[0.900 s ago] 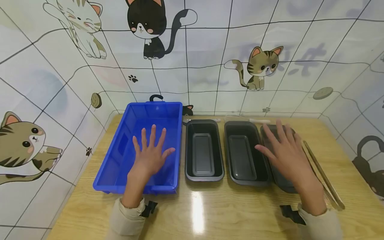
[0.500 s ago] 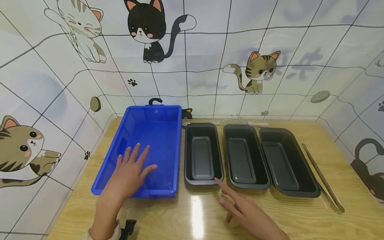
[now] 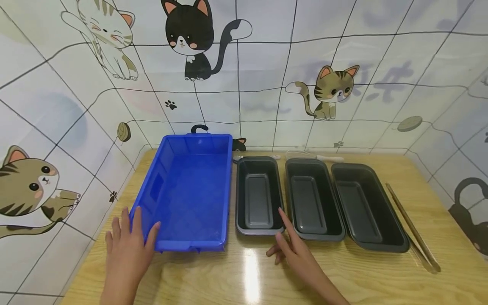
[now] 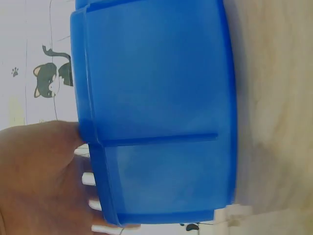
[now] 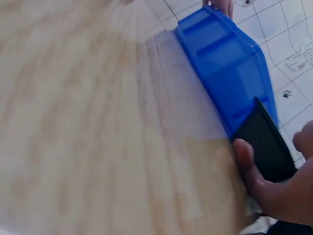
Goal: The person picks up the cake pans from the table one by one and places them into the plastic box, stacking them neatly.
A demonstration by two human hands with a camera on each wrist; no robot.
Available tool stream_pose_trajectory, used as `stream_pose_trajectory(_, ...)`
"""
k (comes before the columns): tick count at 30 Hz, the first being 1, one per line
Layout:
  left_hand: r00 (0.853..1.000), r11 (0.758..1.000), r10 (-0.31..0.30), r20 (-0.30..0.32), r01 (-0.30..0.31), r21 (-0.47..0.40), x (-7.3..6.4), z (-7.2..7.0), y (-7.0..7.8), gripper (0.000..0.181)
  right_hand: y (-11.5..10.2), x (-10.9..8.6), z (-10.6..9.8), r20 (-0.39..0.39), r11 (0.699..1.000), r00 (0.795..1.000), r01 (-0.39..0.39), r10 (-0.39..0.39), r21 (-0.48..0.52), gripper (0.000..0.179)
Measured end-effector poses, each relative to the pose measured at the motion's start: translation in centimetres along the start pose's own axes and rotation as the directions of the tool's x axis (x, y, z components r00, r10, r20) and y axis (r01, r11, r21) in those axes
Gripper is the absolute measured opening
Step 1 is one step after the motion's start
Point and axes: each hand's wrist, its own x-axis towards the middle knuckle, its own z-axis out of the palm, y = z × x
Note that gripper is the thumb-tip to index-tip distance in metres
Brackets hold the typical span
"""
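My left hand (image 3: 127,250) is at the near left corner of a blue plastic tray (image 3: 190,245), fingers spread and fairly straight, thumb right at the rim. The left wrist view shows that hand (image 4: 39,181) beside the outer wall of the tray (image 4: 156,73). At the near right corner of the leftmost dark loaf pan (image 3: 257,201) is my right hand (image 3: 301,256), its index finger stretched along the rim and its other fingers loosely bent. In the right wrist view the thumb of this hand (image 5: 279,198) overlaps the end of the pan (image 5: 264,144).
Two more dark loaf pans, a middle one (image 3: 309,203) and a right one (image 3: 362,212), stand to the right. Beyond them lie thin brass-coloured rods (image 3: 413,233). A whisk (image 3: 328,159) and another light-handled utensil (image 3: 275,157) lie behind the pans, before a cat-patterned wall (image 3: 263,67).
My left hand has gone from over the tray to its near left corner. The right hand has come from above the right loaf pan to the leftmost one. Tray and pans stand where they were.
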Motion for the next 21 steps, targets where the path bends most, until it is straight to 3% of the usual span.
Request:
stream_pose_trajectory(2,0.994,0.994,-0.096,-0.057,0.093,-0.048,-0.6,0.2,-0.1,0.077,0.2,0.4,0.3,-0.027,0.999,0.999,0.02,-0.019,0.038,0.072)
stream_pose_trajectory(5,0.973,0.976,-0.195,-0.122,0.18,-0.125,-1.0,0.6,-0.4,0.077,0.7,1.2,1.0,-0.071,0.995,0.997,0.027,-0.02,0.096,0.071)
stream_pose_trajectory(7,0.963,0.956,-0.255,-0.089,0.238,-0.169,-1.2,0.7,-0.8,0.076,1.1,1.6,1.4,-0.091,0.989,0.996,0.038,-0.025,0.141,0.071)
stream_pose_trajectory(13,0.932,0.889,-0.356,0.06,0.358,-0.284,-1.3,1.4,-2.1,0.077,1.7,2.6,2.1,-0.142,0.967,0.989,0.067,-0.032,0.247,0.072)
stream_pose_trajectory(18,0.926,0.86,-0.364,0.101,0.376,-0.346,-1.2,1.7,-2.7,0.079,1.4,3.3,2.3,-0.165,0.957,0.986,0.055,-0.008,0.285,0.077)
stream_pose_trajectory(21,0.929,0.855,-0.354,0.108,0.368,-0.365,-1.0,1.8,-2.6,0.08,1.3,3.7,2.4,-0.213,0.973,0.977,0.042,0.007,0.225,0.074)
